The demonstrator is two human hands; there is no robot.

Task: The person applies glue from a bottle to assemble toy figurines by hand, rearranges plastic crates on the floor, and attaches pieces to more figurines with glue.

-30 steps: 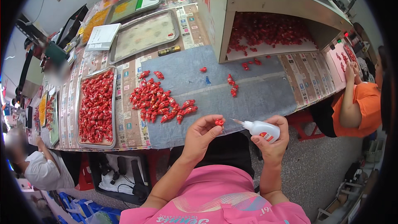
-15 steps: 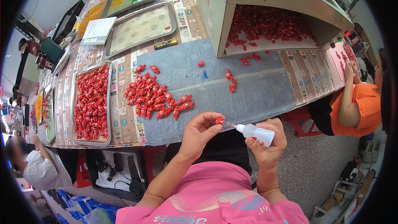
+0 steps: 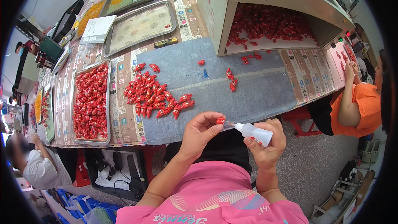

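Small red piece (image 3: 220, 120), pinched beside white bottle (image 3: 255, 133)

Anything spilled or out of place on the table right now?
A few red pieces lie scattered on the grey mat, apart from the main pile, and some sit spilled at the box opening. Nothing looks damaged.

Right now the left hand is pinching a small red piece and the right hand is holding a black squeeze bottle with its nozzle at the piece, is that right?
Not quite: the bottle is white, not black, as the head view shows. The rest stands: the left hand pinches the small red piece, and the right hand holds the bottle with its nozzle at the piece.
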